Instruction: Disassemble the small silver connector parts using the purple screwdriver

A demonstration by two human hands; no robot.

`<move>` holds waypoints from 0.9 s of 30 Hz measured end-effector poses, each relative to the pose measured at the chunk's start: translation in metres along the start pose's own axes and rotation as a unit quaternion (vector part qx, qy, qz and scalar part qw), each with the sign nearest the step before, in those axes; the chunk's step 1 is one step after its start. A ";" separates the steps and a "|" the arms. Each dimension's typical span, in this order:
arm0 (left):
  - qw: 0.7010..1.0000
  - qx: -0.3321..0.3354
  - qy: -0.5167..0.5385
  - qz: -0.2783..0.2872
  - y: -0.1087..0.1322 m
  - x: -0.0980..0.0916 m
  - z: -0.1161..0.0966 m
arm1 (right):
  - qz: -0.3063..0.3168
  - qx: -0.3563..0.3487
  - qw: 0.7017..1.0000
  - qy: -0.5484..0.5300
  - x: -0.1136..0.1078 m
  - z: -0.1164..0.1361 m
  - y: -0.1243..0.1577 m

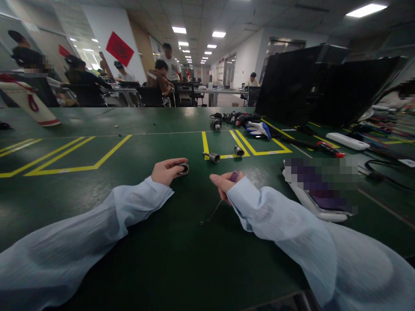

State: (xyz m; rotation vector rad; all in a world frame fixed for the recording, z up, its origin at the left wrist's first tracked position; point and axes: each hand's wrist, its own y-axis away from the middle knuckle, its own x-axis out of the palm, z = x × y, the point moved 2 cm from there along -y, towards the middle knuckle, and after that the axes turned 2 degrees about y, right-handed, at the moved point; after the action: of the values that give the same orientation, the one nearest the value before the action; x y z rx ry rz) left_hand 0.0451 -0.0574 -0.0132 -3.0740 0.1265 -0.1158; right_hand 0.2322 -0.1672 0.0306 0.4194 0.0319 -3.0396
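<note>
My left hand (166,171) is closed with thumb and fingers around a short metal socket (184,169), its round opening facing the camera side. My right hand (225,183) is closed on a thin-shafted screwdriver (215,210); its purple handle shows above the fist and the slim shaft slants down to the left. By the shaft's lower end are two tiny dark ring-like pieces, one of them (201,223) lying on the green table (155,259). Beyond my hands lie a metal socket with a shank (213,157) and another metal socket (239,151).
A phone (320,185) rests on a white case at right. Farther back are a white-and-blue glove (258,129), a red-and-black tool (330,149), cables, and black monitors (292,86). Yellow tape (97,165) marks the table. Several people sit or stand in the background.
</note>
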 end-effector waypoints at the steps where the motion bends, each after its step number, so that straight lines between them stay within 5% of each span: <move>1: 1.000 0.001 -0.002 0.004 0.000 0.000 0.000 | 0.003 0.000 1.000 0.004 0.001 -0.001 0.000; 12: 0.999 -0.018 0.025 -0.011 0.002 0.006 -0.002 | 0.014 0.021 0.998 0.054 0.006 0.001 0.001; 16: 0.998 -0.028 0.062 -0.012 0.007 0.009 -0.008 | 0.052 0.040 0.994 -0.088 0.008 -0.011 -0.008; 19: 0.995 -0.034 0.090 -0.011 0.013 0.012 -0.016 | 0.091 0.037 0.958 -0.268 0.006 -0.019 -0.019; 22: 0.994 -0.029 0.105 -0.004 0.017 0.012 -0.021 | 0.049 -0.007 0.951 -0.306 0.002 -0.018 -0.026; 27: 0.998 -0.001 0.056 0.015 0.016 0.007 -0.020 | -0.073 -0.156 0.978 -0.120 0.008 -0.010 -0.025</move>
State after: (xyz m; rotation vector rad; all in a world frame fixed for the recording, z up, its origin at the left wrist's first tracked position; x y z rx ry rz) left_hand 0.0493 -0.0756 0.0063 -3.0668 0.1778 -0.2867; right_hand 0.2254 -0.1420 0.0195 0.0256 0.5380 -3.1227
